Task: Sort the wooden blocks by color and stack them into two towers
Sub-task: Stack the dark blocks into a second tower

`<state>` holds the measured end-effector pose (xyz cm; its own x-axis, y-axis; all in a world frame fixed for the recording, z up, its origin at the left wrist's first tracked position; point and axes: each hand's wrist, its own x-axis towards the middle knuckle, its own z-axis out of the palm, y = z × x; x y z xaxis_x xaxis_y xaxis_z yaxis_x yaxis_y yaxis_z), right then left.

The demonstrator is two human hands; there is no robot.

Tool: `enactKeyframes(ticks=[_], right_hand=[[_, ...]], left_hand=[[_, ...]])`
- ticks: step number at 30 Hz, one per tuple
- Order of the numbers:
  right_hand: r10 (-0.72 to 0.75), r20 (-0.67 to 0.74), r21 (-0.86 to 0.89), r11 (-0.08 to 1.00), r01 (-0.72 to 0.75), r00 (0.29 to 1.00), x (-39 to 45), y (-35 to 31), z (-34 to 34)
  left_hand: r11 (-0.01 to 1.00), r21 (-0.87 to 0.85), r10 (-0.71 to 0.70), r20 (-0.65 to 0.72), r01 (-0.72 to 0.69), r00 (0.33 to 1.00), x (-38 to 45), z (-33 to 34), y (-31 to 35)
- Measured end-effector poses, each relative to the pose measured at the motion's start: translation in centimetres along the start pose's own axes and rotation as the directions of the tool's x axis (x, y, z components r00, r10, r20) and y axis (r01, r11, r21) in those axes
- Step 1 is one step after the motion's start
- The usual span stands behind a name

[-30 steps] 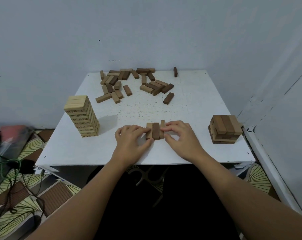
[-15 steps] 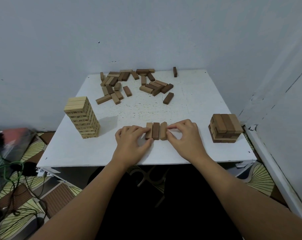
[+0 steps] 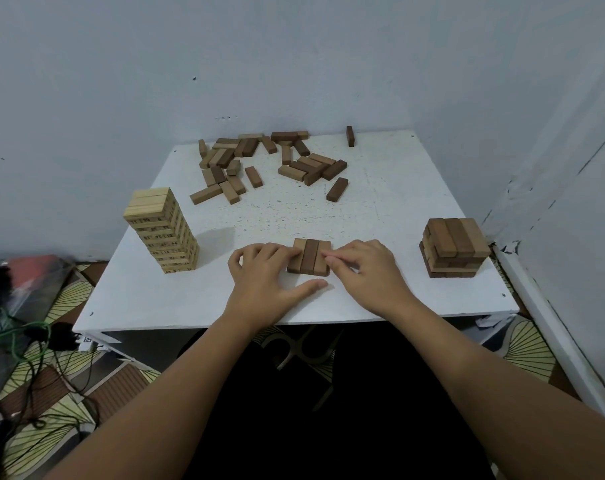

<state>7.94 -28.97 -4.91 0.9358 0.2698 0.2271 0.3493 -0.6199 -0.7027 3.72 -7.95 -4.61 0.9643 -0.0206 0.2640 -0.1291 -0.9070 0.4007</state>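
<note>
Three-block row [image 3: 309,256] near front-centre of worktop [image 3: 391,202], long axes running away from viewer, dark block betw. two lighter ones. Squeezed from both sides: left hand [image 3: 264,277] w/ fingertips against left block, thumb laid out along near ends; right hand [image 3: 361,271] w/ fingers against right block. Each grip pressing, not lifting, as far as visible. Brown stack [image 3: 455,247] well off to the right, nearer right hand; probably the row's destination, so a sideways carry rightwards. Pale tower [image 3: 162,230] on left, nearer left hand. Loose pile [image 3: 269,164] at far edge, mixed browns, lots left. White speckled worktop in a corner of grey-blue walls [image 3: 294,57]; patterned floor [image 3: 34,368] w/ cables [image 3: 24,341] at left.
</note>
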Motion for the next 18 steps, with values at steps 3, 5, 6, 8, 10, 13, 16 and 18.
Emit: enactKeyframes(ticks=[3, 5, 6, 8, 10, 13, 16, 18], right_hand=[[0.013, 0.012, 0.044, 0.999, -0.013, 1.0, -0.1, -0.1, -0.2], [0.011, 0.025, 0.062, 0.998, -0.012, 1.0, -0.2, -0.3, -0.4], [0.007, 0.033, 0.066, 0.998, -0.009, 0.999, -0.2, -0.4, -0.4], [0.001, 0.054, 0.068, 0.998, -0.004, 0.999, -0.3, -0.5, -0.4], [-0.005, 0.07, 0.074, 0.997, -0.001, 0.998, -0.4, -0.5, -0.5], [-0.022, 0.089, 0.092, 0.996, 0.014, 0.996, -0.5, -0.6, -0.5], [0.009, 0.016, 0.208, 0.978, -0.012, 1.0, -0.5, -0.7, -0.6], [0.061, -0.031, 0.301, 0.952, -0.049, 0.998, -0.1, -0.9, -1.1]], left_hand=[[0.999, 0.045, 0.003, -0.01, -0.002, 1.0, 0.0, 0.0, 0.2], [0.999, 0.054, -0.002, -0.024, 0.003, 1.0, 0.0, 0.1, 0.5], [0.999, 0.051, -0.009, -0.031, 0.011, 0.999, 0.0, 0.1, 0.5], [0.998, 0.059, -0.028, -0.039, 0.031, 0.999, 0.0, 0.3, 0.6], [0.996, 0.074, -0.039, -0.043, 0.042, 0.998, 0.0, 0.4, 0.6], [0.998, 0.053, -0.04, -0.022, 0.041, 0.999, 0.3, 0.3, 0.6], [0.997, -0.055, -0.051, 0.121, 0.058, 0.991, 1.1, -0.5, 0.3], [0.992, -0.122, -0.008, 0.207, 0.034, 0.978, 1.7, -1.4, 0.0]])
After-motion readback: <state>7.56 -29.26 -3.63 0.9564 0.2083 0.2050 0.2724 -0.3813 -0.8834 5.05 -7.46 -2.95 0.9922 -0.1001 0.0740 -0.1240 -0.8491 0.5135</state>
